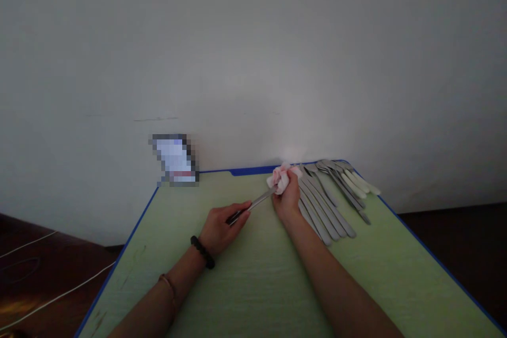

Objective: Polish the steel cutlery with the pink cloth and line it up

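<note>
My left hand (222, 227) is closed round the handle of a metal piece of cutlery (253, 205) that points up and right over the green table (245, 285). My right hand (287, 200) is closed on a crumpled white and pink cloth (280, 177), which wraps the far end of that cutlery. Which kind of utensil it is cannot be made out, since the cloth hides its head. A dark bead bracelet and a thin bangle sit on my left wrist.
A row of several metal utensils (325, 206) lies on the table just right of my right hand, some with pale handles (358, 182). A blurred-out object (175, 159) stands at the table's far left corner. White cables (47, 296) run over the dark floor at left.
</note>
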The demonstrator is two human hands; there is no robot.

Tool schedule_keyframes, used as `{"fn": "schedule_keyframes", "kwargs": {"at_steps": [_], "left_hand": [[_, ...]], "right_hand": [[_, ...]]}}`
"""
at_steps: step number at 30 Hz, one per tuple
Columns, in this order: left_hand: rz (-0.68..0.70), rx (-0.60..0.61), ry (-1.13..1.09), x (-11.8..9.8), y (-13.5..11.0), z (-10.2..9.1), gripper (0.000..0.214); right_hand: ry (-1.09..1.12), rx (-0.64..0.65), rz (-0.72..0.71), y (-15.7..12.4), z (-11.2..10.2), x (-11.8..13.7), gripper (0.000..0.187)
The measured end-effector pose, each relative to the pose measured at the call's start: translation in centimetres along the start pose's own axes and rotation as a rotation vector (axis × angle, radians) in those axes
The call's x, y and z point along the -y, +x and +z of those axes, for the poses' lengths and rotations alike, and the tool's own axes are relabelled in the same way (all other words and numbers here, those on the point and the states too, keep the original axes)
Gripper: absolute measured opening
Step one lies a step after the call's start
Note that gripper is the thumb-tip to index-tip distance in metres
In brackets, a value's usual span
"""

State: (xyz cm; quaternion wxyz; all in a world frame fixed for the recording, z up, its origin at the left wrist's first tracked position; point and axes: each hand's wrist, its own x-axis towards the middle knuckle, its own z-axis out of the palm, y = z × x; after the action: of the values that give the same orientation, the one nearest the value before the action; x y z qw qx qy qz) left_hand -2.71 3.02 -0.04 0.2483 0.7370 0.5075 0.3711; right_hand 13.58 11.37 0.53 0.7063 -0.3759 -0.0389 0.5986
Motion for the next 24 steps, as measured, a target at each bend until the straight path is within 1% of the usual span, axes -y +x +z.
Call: {"fn": "schedule_keyframes", "kwargs": {"at_steps": [3, 9, 11, 13, 16, 19, 22, 24], "left_hand": [[-0.044, -0.024, -0.073, 0.1, -0.1, -0.4, 0.037], [-0.192, -0.165, -0.239, 0.6, -0.2, -0.6, 0.054], [-0.247, -0.197, -0.24, 0.6, -0.1, -0.5, 0.057], [-0.283, -0.21, -0.209, 0.5, 0.0, -0.3, 0.059], [-0.269, -0.171, -0.169, 0.4, 0.2, -0.2, 0.057], [-0.235, -0.122, -0.143, 0.2, 0.5, 0.0, 0.054], [-0.175, -0.078, -0.113, -0.1, 0.6, 0.0, 0.048], [-0.132, -0.047, -0.104, -0.4, 0.6, 0.1, 0.045]], "right_hand": [[0.017, -0.018, 0.005, 0.0, 0.1, 0.6, 0.007], [-0.064, -0.02, 0.037, 0.0, -0.1, 0.0, 0.013], [-0.111, 0.002, 0.025, -0.1, -0.2, -0.4, 0.015], [-0.147, 0.064, 0.001, -0.2, -0.3, -0.7, 0.018], [-0.187, 0.193, -0.018, -0.3, -0.5, -0.9, 0.025], [-0.263, 0.297, -0.002, -0.2, -0.7, -1.2, 0.032], [-0.371, 0.325, 0.005, -0.2, -0.9, -1.5, 0.036], [-0.382, 0.299, 0.01, -0.3, -0.8, -1.6, 0.035]]}}
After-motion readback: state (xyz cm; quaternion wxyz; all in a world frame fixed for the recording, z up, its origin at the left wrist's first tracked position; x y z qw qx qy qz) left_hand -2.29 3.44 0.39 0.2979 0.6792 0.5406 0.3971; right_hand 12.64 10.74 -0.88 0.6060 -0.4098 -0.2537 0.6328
